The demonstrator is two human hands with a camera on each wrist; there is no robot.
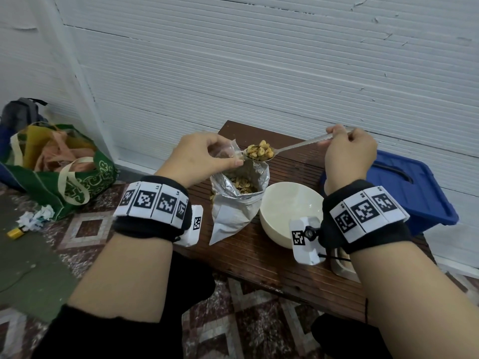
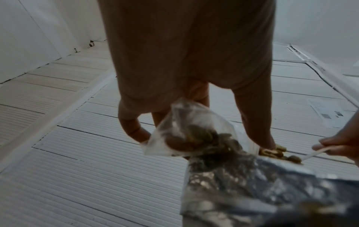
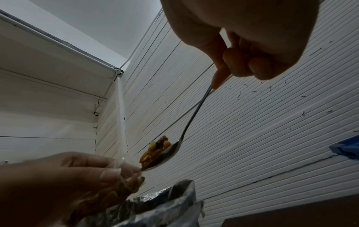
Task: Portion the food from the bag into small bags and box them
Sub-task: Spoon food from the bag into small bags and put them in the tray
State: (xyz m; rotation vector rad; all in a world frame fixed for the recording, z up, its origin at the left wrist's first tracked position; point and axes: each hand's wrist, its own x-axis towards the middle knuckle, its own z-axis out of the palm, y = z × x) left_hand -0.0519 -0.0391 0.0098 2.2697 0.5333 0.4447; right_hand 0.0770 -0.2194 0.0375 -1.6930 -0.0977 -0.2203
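Small bag (image 1: 228,151) — clear plastic, held above the mouth of the foil bag, so anything that misses likely falls back in. Some food already sits in it, as the left wrist view shows.

Left hand (image 1: 199,156) — fingers and thumb pinch the small bag at its rim, apparently to keep the mouth open toward the spoon.

Spoon (image 1: 261,155) — heaped with nuts, tip touching the small bag's rim from 3 o'clock; the bowl looks level, load not yet tipped.

Right hand (image 1: 347,149) — fingers curled round the handle's far end, a long reach that keeps the hand off the bags.

Foil bag (image 1: 238,200) — open, propped on the table (image 1: 259,260), nuts inside.

Bowl (image 1: 287,211) — white, at 3 o'clock of the foil bag, just beside it.

Blue box (image 1: 414,193) — lid on, at 3 o'clock beyond the table; boxing seems some way off.
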